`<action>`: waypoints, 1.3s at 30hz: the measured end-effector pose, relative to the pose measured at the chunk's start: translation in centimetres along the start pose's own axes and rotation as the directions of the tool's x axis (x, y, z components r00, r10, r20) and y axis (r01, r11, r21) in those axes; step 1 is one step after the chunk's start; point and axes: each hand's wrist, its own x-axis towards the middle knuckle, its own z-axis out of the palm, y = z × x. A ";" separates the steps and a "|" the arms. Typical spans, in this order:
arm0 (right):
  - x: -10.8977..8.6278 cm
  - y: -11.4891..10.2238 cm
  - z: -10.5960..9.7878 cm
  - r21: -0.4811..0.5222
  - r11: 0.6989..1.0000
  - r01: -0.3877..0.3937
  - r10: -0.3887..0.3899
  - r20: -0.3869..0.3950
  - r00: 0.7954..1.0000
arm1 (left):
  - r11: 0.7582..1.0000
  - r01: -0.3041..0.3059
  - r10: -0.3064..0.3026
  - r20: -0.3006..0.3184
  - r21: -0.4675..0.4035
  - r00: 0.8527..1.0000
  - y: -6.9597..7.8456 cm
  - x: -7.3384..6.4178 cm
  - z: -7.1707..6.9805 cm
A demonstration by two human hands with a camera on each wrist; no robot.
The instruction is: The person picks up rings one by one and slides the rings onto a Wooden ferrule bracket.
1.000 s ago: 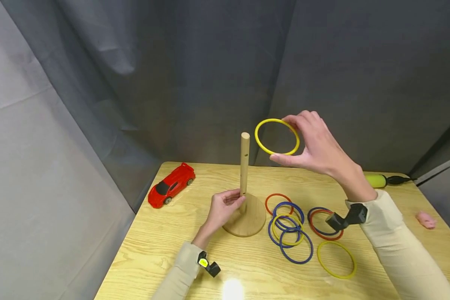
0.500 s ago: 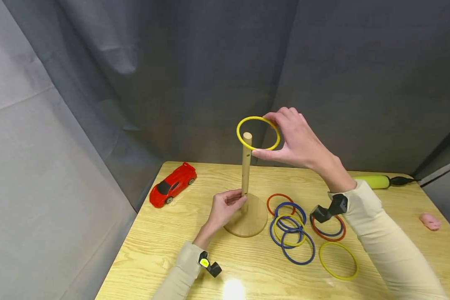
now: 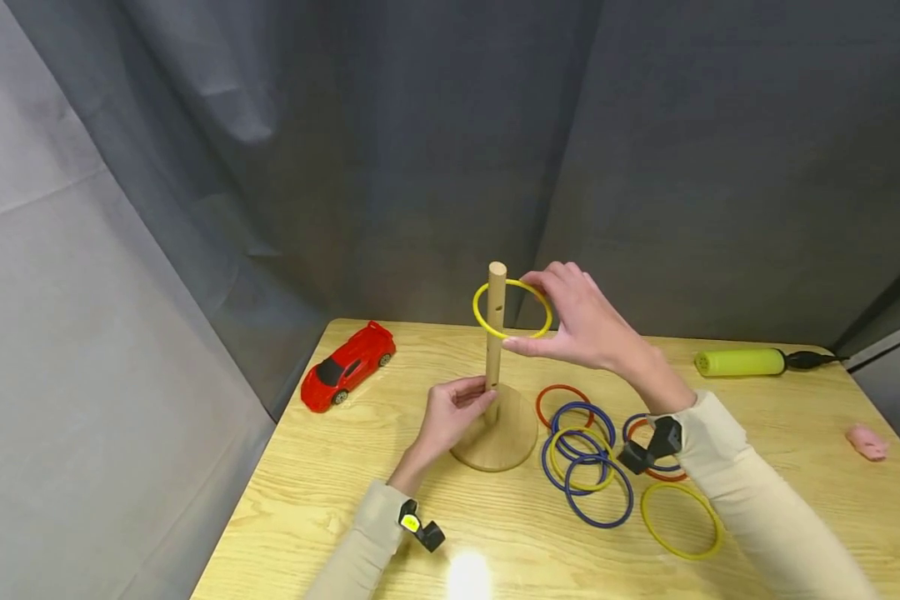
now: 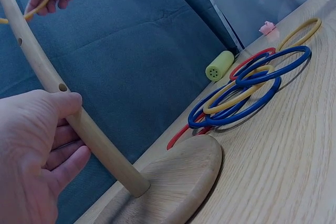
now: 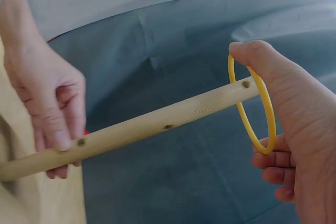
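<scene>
A wooden peg (image 3: pixel 494 350) rises upright from a round wooden base (image 3: pixel 506 454). Low on this peg, my left hand (image 3: pixel 450 421) pinches it between thumb and fingers; the left wrist view shows that hand (image 4: pixel 37 150) close up. Around the peg's upper part is a yellow ring (image 5: pixel 269 111), a little below the tip. My right hand (image 3: pixel 581 321) holds the ring by its right side, thumb in front and fingers behind. Right of the base lie several blue rings (image 3: pixel 600 525), a red ring (image 3: pixel 542 408) and a yellow ring (image 3: pixel 612 467), overlapping in a pile.
Another yellow ring (image 3: pixel 718 542) lies at the front right, near a blue and red pair partly hidden by the right wrist camera. A red toy car (image 3: pixel 348 367) stands at the left. A yellow-green pump (image 3: pixel 742 362) and a pink object (image 3: pixel 866 442) are at the right.
My right hand has carried the yellow ring left to the peg's top, then lowered it so that it now encircles the peg. My left hand keeps its place on the peg.
</scene>
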 end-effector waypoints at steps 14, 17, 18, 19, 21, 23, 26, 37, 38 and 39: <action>-2.5 0.7 4.5 0.049 0.998 -0.027 0.024 0.072 0.997 | 1.000 -0.016 0.016 0.014 -0.001 1.000 -0.2 -0.1 -0.1; -3.1 0.9 5.2 0.060 0.997 -0.043 0.038 0.087 0.995 | 1.000 -0.004 0.004 0.011 -0.011 1.000 -0.2 -0.1 -0.1; -3.3 1.0 5.5 0.061 0.997 -0.050 0.044 0.095 0.995 | 1.000 0.002 -0.002 0.009 -0.012 1.000 -0.2 -0.2 -0.1; -3.6 1.0 5.8 0.065 0.996 -0.056 0.049 0.104 0.993 | 1.000 0.007 -0.007 0.007 -0.009 1.000 -0.1 -0.2 0.0; -4.0 1.2 6.5 0.069 0.995 -0.069 0.061 0.117 0.991 | 1.000 0.016 -0.016 0.003 -0.004 1.000 -0.1 -0.3 0.0; -4.4 1.3 7.1 0.073 0.994 -0.080 0.070 0.128 0.989 | 1.000 0.024 -0.024 0.000 0.000 1.000 -0.1 -0.3 0.0; -5.0 1.6 8.0 0.089 0.992 -0.091 0.079 0.124 0.989 | 1.000 0.032 -0.032 -0.002 0.001 0.999 -0.1 -0.4 -0.1; -7.1 2.5 11.0 0.112 0.987 -0.118 0.101 0.150 0.983 | 0.991 0.060 -0.060 0.000 0.120 0.998 -1.8 -2.3 -0.9; -7.2 2.6 11.3 0.112 0.987 -0.117 0.099 0.155 0.983 | 0.987 0.066 -0.067 0.002 0.144 0.998 -2.2 -2.6 -1.0; -7.4 2.6 11.6 0.112 0.987 -0.117 0.098 0.160 0.982 | 0.982 0.074 -0.075 0.002 0.174 0.997 -2.4 -2.8 -1.2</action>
